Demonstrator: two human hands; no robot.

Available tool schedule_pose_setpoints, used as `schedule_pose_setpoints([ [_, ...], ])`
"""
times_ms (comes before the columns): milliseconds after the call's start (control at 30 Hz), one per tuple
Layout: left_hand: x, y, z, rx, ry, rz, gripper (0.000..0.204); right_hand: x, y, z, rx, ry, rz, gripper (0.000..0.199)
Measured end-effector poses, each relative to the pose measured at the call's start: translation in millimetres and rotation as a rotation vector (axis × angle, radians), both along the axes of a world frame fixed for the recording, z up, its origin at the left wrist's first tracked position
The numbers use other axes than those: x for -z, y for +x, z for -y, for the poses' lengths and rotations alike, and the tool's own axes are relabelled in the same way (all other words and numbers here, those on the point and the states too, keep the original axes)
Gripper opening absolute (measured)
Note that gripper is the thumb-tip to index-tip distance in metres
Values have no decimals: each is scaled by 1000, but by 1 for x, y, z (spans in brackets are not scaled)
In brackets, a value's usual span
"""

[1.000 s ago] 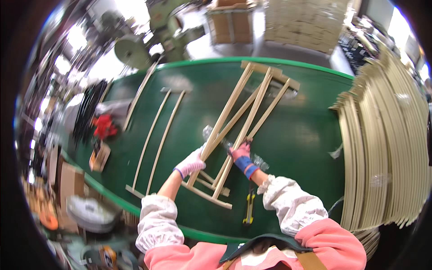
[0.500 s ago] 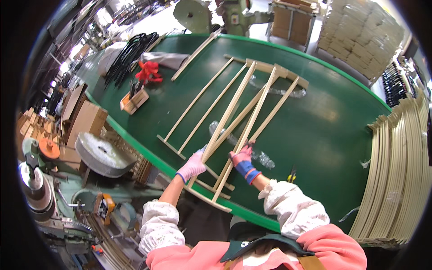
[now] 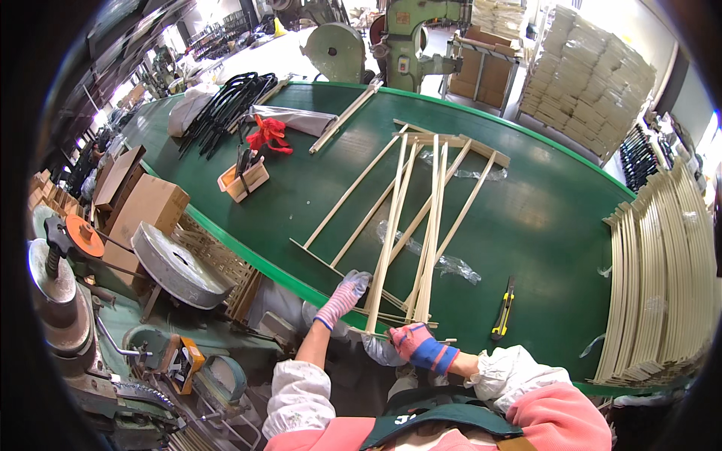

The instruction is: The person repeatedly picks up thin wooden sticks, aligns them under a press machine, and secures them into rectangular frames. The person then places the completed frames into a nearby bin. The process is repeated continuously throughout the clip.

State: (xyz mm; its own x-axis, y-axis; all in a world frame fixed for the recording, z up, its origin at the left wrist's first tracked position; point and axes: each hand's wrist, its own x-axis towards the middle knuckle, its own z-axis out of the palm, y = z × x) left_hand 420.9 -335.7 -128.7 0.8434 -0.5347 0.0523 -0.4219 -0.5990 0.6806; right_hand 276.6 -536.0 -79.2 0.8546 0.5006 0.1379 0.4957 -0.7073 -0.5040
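Marking (image 3: 404,420), white, on green cloth (image 3: 445,416) below right hand (image 3: 423,346) at wooden frame (image 3: 388,234)

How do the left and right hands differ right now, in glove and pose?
The left hand wears a pink-and-white striped glove with greyish fingertips; the right hand wears a pink glove with a blue band.
The left hand reaches farther from the body; the right hand sits closer, at the near end of the wooden frames.
Both forearms have pale sleeve covers.
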Motion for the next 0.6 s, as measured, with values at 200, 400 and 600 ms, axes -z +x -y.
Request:
schedule_pose_setpoints([
  [200, 28, -40, 33, -90, -542, -588, 33, -61, -14, 20, 57, 266, 276, 6],
  [400, 7, -87, 66, -196, -488, -214, 57, -136, 11, 105, 158, 432, 580, 13],
  [600, -55, -119, 117, -275, 72, -44, 94, -169, -20, 225, 443, 933, 594, 37],
])
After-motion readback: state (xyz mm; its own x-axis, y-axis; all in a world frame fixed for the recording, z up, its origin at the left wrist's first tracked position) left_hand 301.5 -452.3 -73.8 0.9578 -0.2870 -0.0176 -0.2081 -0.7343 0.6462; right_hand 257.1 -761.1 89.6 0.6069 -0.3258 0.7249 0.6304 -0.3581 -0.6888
